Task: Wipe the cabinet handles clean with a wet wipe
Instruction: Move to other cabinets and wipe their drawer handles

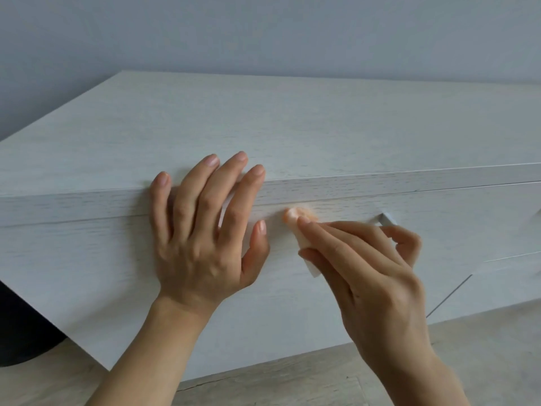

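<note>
A pale wood-grain cabinet (292,127) fills the view. My left hand (202,230) lies flat against its front, straight fingers reaching over the top edge. My right hand (366,268) pinches a folded white wet wipe (304,244) and holds it against the top drawer front, along a silver bar handle (386,220). Only the handle's right end shows; the rest is hidden behind my fingers and the wipe.
A second drawer front (509,276) lies at the lower right, with bits of other handles at the right frame edge. Light wooden floor (292,388) runs below the cabinet. A dark object (20,332) sits on the floor at the far left. A grey wall (263,33) stands behind.
</note>
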